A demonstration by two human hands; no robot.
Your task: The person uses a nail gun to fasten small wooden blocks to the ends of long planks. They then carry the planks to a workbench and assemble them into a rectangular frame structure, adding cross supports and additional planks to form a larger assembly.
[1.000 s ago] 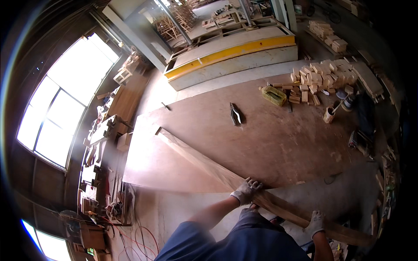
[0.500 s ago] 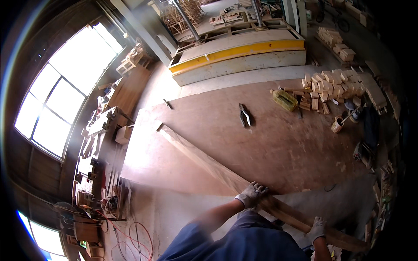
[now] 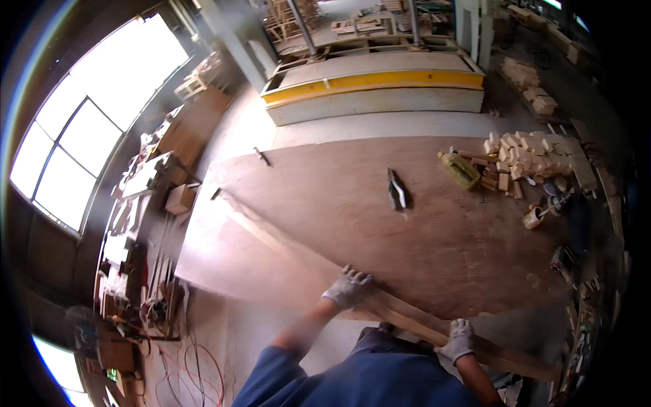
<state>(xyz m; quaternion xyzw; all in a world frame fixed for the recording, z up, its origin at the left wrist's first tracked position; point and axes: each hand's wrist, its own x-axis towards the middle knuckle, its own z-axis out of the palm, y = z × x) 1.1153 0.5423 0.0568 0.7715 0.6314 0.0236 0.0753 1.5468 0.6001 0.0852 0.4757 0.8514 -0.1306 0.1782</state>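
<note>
A long wooden plank lies slantwise along the near edge of a large brown plywood sheet. My left hand, in a grey work glove, rests on the plank near its middle, fingers spread over the wood. My right hand, also gloved, grips the plank closer to its near right end. My blue sleeves and body fill the lower edge of the view.
A dark hand tool lies on the sheet's middle. Several small wood blocks and a yellow-green tool sit at the right. A long yellow-and-white bench stands beyond. Cluttered benches and red cables line the left.
The view has drifted a little, so plank and hands sit further right in the picture. Both hands stay on the plank at about the same places.
</note>
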